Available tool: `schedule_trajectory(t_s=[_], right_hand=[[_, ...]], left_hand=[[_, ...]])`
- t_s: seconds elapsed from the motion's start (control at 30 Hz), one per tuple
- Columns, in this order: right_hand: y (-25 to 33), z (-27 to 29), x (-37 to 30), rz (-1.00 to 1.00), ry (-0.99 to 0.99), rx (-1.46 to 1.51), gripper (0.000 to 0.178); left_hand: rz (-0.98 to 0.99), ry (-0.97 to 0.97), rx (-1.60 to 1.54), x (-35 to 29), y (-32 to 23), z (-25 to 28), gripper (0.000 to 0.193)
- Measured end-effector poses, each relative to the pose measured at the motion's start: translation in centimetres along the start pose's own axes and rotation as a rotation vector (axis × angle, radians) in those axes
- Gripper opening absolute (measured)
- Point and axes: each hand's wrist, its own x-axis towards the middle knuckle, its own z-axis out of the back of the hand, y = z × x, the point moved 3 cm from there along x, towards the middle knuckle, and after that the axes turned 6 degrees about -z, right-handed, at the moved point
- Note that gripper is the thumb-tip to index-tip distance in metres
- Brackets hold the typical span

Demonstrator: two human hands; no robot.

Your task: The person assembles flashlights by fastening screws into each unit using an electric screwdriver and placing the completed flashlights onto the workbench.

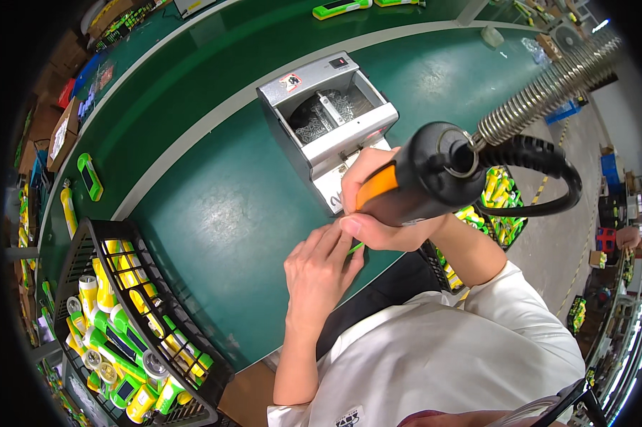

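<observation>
My right hand (388, 231) is wrapped round a black and orange electric screwdriver (434, 167), which hangs from a coiled metal spring (548, 89). Its tip is hidden behind my fingers. Just left of it, my left hand (317, 267) is closed with bent fingers, close against my right fingertips. A thin green edge (356, 248) shows under the left fingers; the rest of that thing is covered. Beyond both hands stands a grey screw feeder (328, 117), its open tray full of small screws.
A black plastic crate (150, 313) at the left holds many yellow, green and white flashlights (114, 341). More fill crates (502, 206) at the right. Single flashlights lie at the far left (89, 176) and far edge (341, 8) of the green table (214, 213). A black cable (563, 192) loops off the screwdriver.
</observation>
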Motion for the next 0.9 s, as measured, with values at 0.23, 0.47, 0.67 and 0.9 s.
schedule_trajectory(t_s=[0.23,0.47,0.67,0.9], right_hand=[[-0.1,-0.2,-1.1,0.025,0.012,-0.103,0.02],[0.5,0.1,-1.2,0.014,0.068,-0.019,0.022],[1.8,2.3,-2.4,0.154,-0.224,0.414,0.022],[1.7,4.8,-1.0,0.216,-0.343,0.431,0.022]], left_hand=[[-0.002,0.031,0.005,-0.1,-0.2,0.2,0.036],[-0.02,0.04,0.019,-0.1,-0.2,0.2,0.042],[-0.063,-0.019,0.034,0.1,-0.4,0.2,0.046],[-0.082,-0.064,0.035,0.0,-0.2,-0.3,0.047]])
